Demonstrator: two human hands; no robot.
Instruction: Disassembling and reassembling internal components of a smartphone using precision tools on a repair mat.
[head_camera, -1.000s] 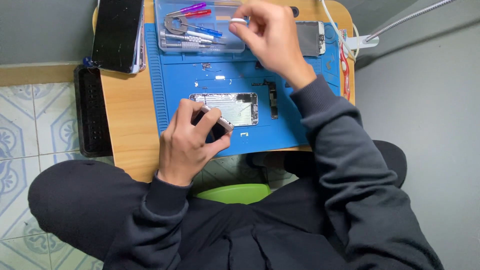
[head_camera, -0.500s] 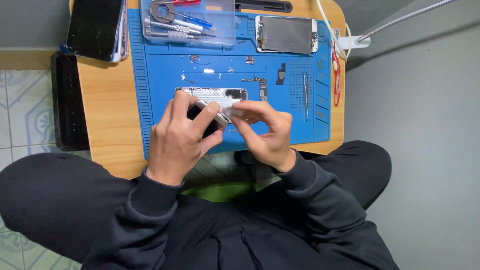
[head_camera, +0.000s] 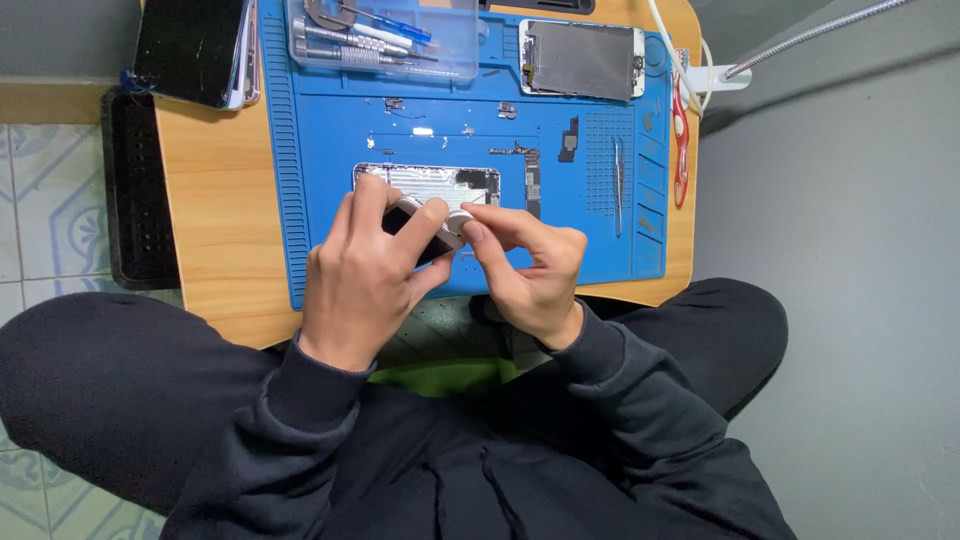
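While both hands meet over the near edge of the blue mat (head_camera: 330, 130), the left hand (head_camera: 365, 275) is curled round a small dark part (head_camera: 420, 232), thumb and fingers closed on it, holding it just above the open phone shell (head_camera: 425, 185). The right hand (head_camera: 530, 270) has thumb and forefinger pressed together on a small pale round piece (head_camera: 458, 222), which touches the end of the dark part; what that piece is cannot be told from this view. The phone shell lies flat at the middle of the mat, its near edge hidden under the left fingers, and a narrow circuit board (head_camera: 531, 178) lies just beside its right end. A small black component (head_camera: 569, 140) sits further back, and tweezers (head_camera: 618, 185) lie lengthwise on the mat's ribbed right section. At the far edge a clear tray (head_camera: 455, 50) holds screwdrivers (head_camera: 360, 40), and a detached screen (head_camera: 580, 60) lies face down to its right. A dark phone (head_camera: 190, 45) rests on the wooden table (head_camera: 220, 200) off the mat's far left corner, above a black slotted case (head_camera: 135, 190) hanging off the table's left side. Red-handled cutters (head_camera: 681, 140) lie along the mat's right border. Both forearms are in dark sleeves, and the person sits cross-legged under the table.
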